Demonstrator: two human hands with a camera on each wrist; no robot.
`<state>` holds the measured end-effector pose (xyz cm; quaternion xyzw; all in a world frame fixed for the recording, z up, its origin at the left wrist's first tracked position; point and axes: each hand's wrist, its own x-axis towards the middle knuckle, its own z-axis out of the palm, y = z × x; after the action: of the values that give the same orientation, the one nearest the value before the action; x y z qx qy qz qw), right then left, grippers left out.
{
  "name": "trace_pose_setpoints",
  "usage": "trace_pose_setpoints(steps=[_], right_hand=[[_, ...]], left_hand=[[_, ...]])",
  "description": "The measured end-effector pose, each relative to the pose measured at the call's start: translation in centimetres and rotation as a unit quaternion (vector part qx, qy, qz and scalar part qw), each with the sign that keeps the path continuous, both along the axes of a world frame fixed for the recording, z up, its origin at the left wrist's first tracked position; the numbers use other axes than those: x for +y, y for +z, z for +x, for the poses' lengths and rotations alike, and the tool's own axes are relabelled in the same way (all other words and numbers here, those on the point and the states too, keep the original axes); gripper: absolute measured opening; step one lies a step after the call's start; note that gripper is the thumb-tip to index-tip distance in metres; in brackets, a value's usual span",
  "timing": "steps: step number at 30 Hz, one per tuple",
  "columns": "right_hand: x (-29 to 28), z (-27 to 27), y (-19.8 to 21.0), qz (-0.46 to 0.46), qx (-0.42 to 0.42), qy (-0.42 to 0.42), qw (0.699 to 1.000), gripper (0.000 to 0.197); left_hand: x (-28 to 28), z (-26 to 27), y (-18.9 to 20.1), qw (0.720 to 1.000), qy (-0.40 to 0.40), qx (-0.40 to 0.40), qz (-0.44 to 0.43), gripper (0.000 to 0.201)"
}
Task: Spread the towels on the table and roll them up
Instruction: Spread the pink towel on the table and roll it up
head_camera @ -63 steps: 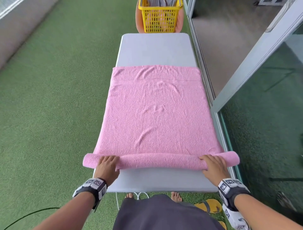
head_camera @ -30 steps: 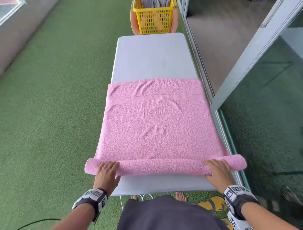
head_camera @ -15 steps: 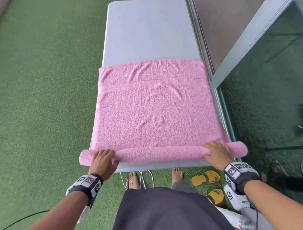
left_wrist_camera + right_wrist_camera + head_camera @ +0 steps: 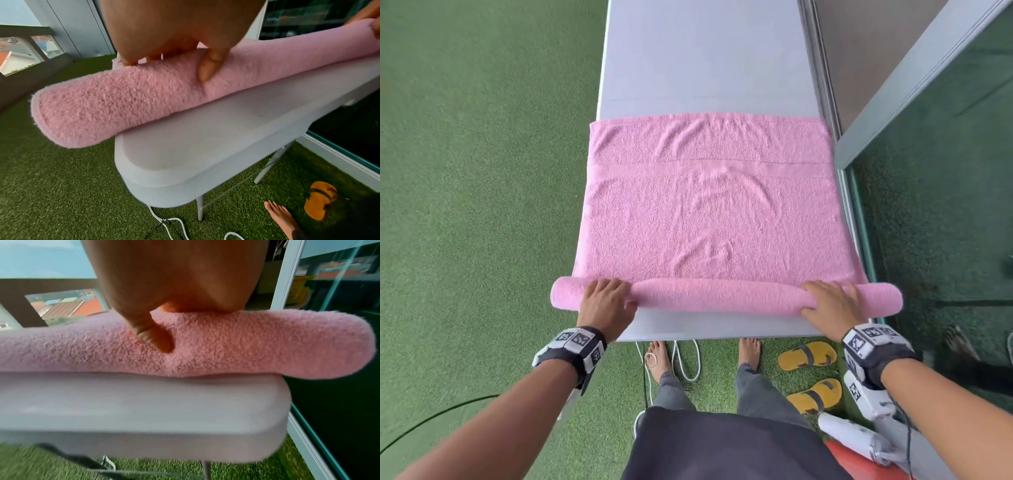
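A pink towel [image 4: 709, 212] lies flat on the grey table [image 4: 705, 58], its near end wound into a roll [image 4: 715, 298] close to the table's front edge. Both ends of the roll stick out past the table's sides. My left hand [image 4: 604, 301] grips the roll near its left end, fingers over the top and thumb [image 4: 207, 68] on the near side of the roll [image 4: 115, 104]. My right hand [image 4: 828, 303] grips it near the right end in the same way, thumb [image 4: 152, 335] dug into the roll [image 4: 246, 344].
Green turf [image 4: 465, 205] surrounds the table. A glass door frame [image 4: 914, 85] runs close along the table's right side. Under the front edge are my bare feet, a white cable [image 4: 688, 359] and two yellow sandals [image 4: 808, 356].
The roll has turned forward and thickened a little, and the flat part of the towel is shorter. The head view has tilted down, so the yellow basket is out of sight.
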<state>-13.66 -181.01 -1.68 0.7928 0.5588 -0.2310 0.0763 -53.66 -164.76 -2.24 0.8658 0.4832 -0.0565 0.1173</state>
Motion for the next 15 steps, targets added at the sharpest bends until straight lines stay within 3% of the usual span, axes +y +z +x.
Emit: trace_pose_setpoints(steps=[3, 5, 7, 10, 13, 15], right_hand=[[1.8, 0.9, 0.6, 0.061, 0.000, -0.015, 0.998, 0.040], [2.4, 1.2, 0.7, 0.101, 0.002, -0.021, 0.995, 0.043], [1.9, 1.0, 0.7, 0.062, 0.017, -0.001, 0.998, 0.055], [0.4, 0.4, -0.1, 0.010, -0.012, 0.034, 0.999, 0.067], [1.5, 0.9, 0.3, -0.022, -0.013, 0.043, 0.999, 0.051], [3.0, 1.7, 1.2, -0.034, -0.019, 0.040, 0.998, 0.046]], left_hand=[[0.9, 0.1, 0.2, 0.999, 0.038, -0.025, -0.020, 0.063], [1.1, -0.1, -0.1, 0.998, 0.046, -0.015, -0.041, 0.063], [0.8, -0.4, -0.1, 0.999, 0.004, 0.017, -0.041, 0.067], [0.6, -0.8, -0.1, 0.998, -0.017, 0.047, -0.037, 0.052], [1.4, -0.4, 0.6, 0.997, -0.024, 0.071, -0.030, 0.027], [2.1, 0.0, 0.9, 0.998, -0.020, 0.055, -0.016, 0.041]])
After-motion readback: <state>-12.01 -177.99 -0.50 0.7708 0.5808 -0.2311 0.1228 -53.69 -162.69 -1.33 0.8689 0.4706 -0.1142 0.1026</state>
